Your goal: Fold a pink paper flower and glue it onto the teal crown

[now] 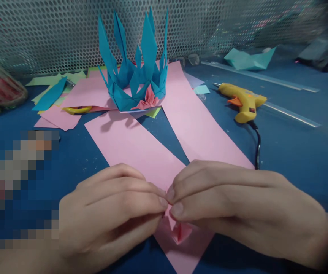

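Observation:
Between my two hands is a small folded pink paper piece (180,232), its pointed lower folds showing below my fingertips. My left hand (118,209) pinches it from the left, and my right hand (223,194) pinches it from the right; the fingertips meet at its top, hiding that part. Under both hands lies a pink paper strip (132,140) on the blue table. Beyond them stands a blue folded-paper crown (137,85) with tall points, and a pink folded-paper flower (149,99) sits at its front.
A yellow glue gun (239,101) with a black cord lies at right, near clear glue sticks (289,114). Behind is a teal folded paper (250,59). Paper scraps (58,118) and a jar (1,82) are at left. A perforated metal panel (61,34) rises at the back.

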The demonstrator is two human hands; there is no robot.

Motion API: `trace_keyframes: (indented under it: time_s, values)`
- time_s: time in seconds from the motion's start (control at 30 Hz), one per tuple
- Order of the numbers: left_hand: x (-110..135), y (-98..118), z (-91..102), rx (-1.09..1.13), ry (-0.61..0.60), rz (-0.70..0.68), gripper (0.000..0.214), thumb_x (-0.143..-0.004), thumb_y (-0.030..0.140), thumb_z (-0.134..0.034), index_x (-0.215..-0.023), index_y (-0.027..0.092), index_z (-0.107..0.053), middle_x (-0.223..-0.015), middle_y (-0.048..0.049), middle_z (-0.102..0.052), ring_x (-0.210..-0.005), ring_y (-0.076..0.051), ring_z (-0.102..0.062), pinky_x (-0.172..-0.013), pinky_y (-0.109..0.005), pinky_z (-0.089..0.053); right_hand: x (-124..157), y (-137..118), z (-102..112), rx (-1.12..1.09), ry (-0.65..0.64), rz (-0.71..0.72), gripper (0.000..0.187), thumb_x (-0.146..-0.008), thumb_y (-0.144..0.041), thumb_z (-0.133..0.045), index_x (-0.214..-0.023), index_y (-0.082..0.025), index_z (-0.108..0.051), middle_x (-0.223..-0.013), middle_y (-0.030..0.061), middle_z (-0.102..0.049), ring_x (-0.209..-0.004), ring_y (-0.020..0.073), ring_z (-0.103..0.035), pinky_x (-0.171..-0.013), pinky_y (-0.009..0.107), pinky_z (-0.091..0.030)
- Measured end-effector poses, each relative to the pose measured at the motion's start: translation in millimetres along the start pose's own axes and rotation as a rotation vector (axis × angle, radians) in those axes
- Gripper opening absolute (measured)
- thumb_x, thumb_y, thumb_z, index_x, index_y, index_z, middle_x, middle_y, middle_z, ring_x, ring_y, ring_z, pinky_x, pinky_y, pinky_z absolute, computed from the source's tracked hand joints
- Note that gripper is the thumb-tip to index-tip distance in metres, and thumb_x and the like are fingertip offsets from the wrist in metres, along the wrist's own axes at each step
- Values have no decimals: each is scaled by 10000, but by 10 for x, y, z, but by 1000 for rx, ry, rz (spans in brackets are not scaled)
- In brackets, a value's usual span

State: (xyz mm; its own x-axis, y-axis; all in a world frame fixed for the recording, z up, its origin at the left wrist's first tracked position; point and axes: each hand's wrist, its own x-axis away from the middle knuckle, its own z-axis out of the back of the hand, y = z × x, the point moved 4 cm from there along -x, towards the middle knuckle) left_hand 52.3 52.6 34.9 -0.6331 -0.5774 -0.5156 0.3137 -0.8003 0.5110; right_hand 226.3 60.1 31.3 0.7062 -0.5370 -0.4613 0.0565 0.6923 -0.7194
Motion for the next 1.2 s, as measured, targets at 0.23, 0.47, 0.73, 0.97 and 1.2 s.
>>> trace_keyframes:
  time_s: [0.23,0.47,0.73,0.97,1.2]
  values:
    - [-71,21,-5,-14,91,112,157,-777,78,-689,-835,224,-678,-739,36,-774,-628,-124,-709,-604,-248,-594,7,-18,4,69,30,31,136,-860,-25,-651,-980,-81,-681,-930,96,-744,-953,118,-687,-889,213,-579]
    - [-68,8,-23,-55,104,108,87,-793,80,-688,-795,167,-687,-761,4,-769,-687,-104,-694,-659,-223,-574,41,-24,-10,91,10,51,168,-889,-16,-608,-1038,-71,-664,-956,91,-743,-1017,107,-665,-949,210,-550]
    - [-13,-45,-44,-28,61,130,87,-815,102,-674,-847,183,-678,-803,2,-769,-695,-113,-684,-660,-232,-576,3,-32,-17,98,34,63,144,-911,-34,-583,-1020,-106,-643,-929,67,-748,-991,107,-681,-930,205,-555]
    - [-38,-15,-65,46,27,102,121,-795,72,-678,-854,178,-668,-814,-11,-771,-708,-119,-690,-667,-222,-581,22,-29,-23,136,25,104,136,-910,-45,-586,-1021,-99,-642,-976,80,-748,-1011,125,-678,-938,218,-547]
    - [-26,-28,-65,81,-7,101,133,-818,91,-653,-885,206,-659,-810,-11,-771,-697,-135,-708,-642,-222,-590,55,-56,-56,174,13,96,166,-966,-98,-511,-1078,-116,-633,-1037,76,-747,-1052,130,-670,-945,243,-553]
